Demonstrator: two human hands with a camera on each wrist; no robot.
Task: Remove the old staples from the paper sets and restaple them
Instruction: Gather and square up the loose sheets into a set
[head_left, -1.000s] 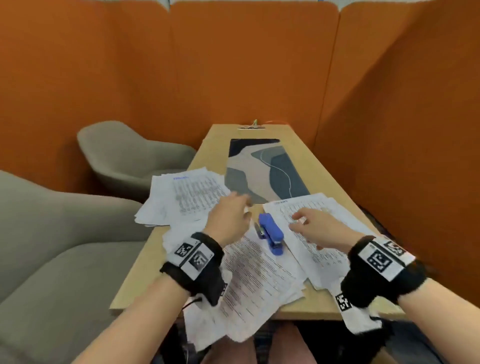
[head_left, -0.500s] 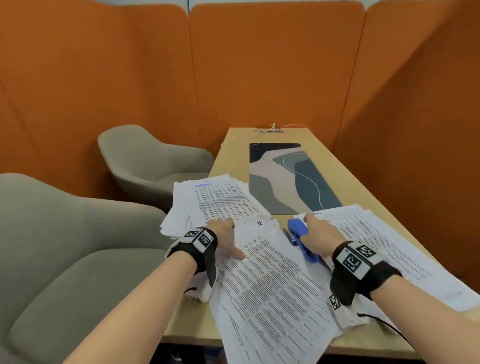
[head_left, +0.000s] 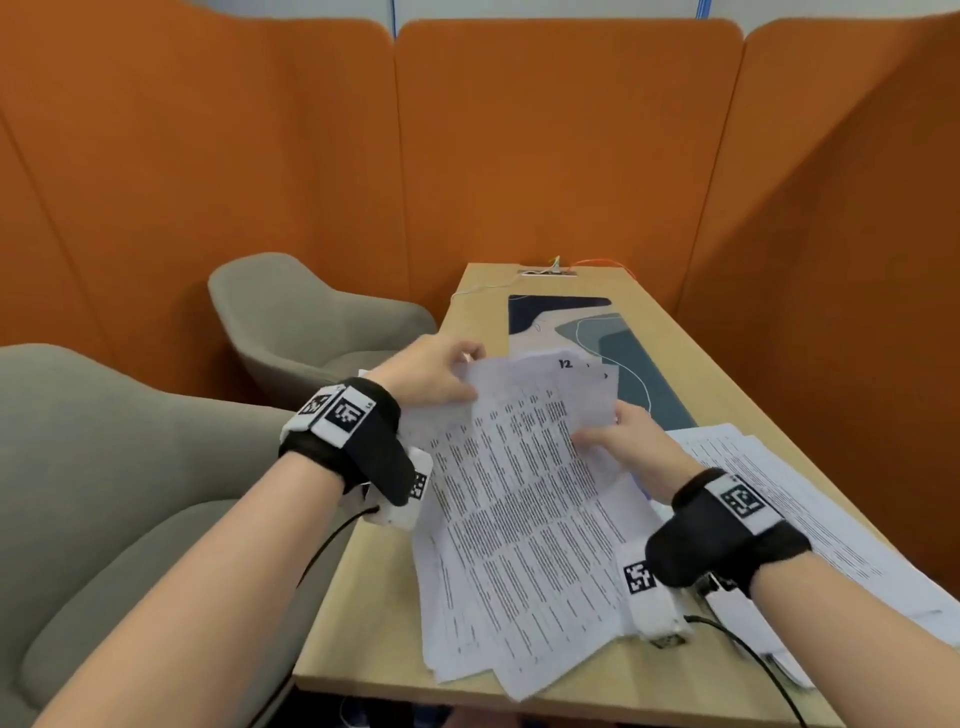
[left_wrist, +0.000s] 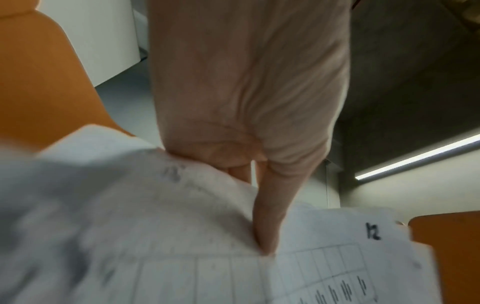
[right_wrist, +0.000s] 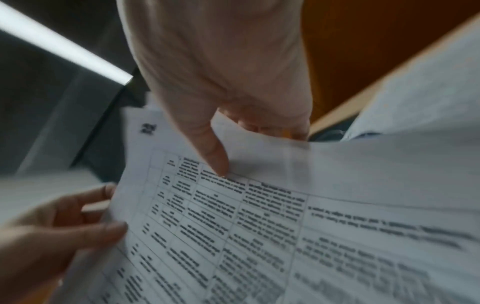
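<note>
A paper set (head_left: 524, 467) of printed tables, marked "12" at its top, is lifted at its far end above the table (head_left: 363, 613). My left hand (head_left: 441, 371) pinches its upper left corner, thumb on the top sheet (left_wrist: 267, 226). My right hand (head_left: 618, 439) pinches its right edge, thumb on the printed face (right_wrist: 213, 156), fingers behind the sheets. The near end of the set still lies on the table. The blue stapler is hidden behind the raised sheets.
Another pile of printed sheets (head_left: 810, 519) lies on the right of the table. A patterned mat (head_left: 587, 322) covers the far middle, with cables at the far edge (head_left: 550, 270). Two grey armchairs (head_left: 291, 317) stand left. Orange partition walls surround the table.
Both hands left the table and the stapler and took hold of the paper set marked 12. Its far end has been raised off the table, covering the stapler.
</note>
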